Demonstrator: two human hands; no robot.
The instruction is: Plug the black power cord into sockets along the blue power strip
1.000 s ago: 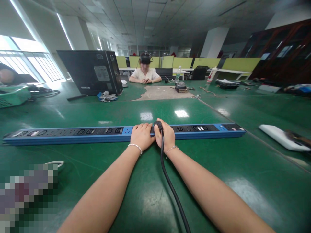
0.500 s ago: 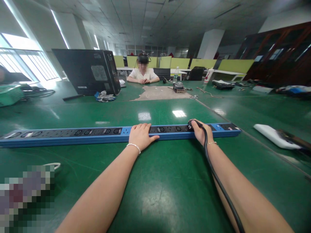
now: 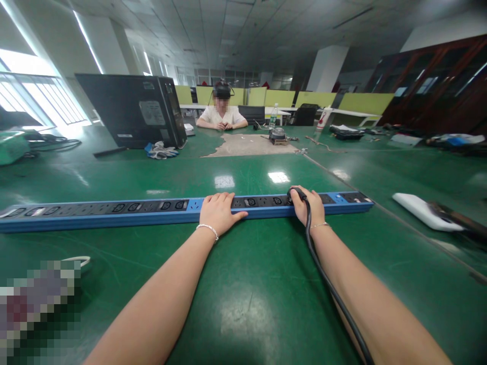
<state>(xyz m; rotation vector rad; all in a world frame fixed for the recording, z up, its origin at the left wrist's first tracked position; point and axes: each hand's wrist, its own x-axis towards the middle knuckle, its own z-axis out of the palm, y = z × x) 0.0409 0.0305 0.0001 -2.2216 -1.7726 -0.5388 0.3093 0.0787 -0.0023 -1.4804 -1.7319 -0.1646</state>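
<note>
A long blue power strip (image 3: 114,219) with black sockets lies across the green table in front of me. My left hand (image 3: 217,210) is laid over its middle, fingers across the top and thumb along the near side, gripping it. Toward the right end, my right hand (image 3: 307,207) has a black power plug (image 3: 297,192) between thumb and fingers. The plug is at the strip's socket face; whether its pins are inside a socket is hidden. Its black cord (image 3: 323,274) runs down along my right forearm.
A black computer case (image 3: 133,111) stands at the back left, with gloves (image 3: 161,150) beside it. A person (image 3: 221,114) sits across the table. A white object (image 3: 422,210) lies at right, a blurred-out item (image 3: 38,304) at near left. A bottle (image 3: 274,116) stands farther back.
My right hand has moved slightly left along the strip with the plug, whose pins showed before and are now out of sight. My left hand has kept its place on the strip.
</note>
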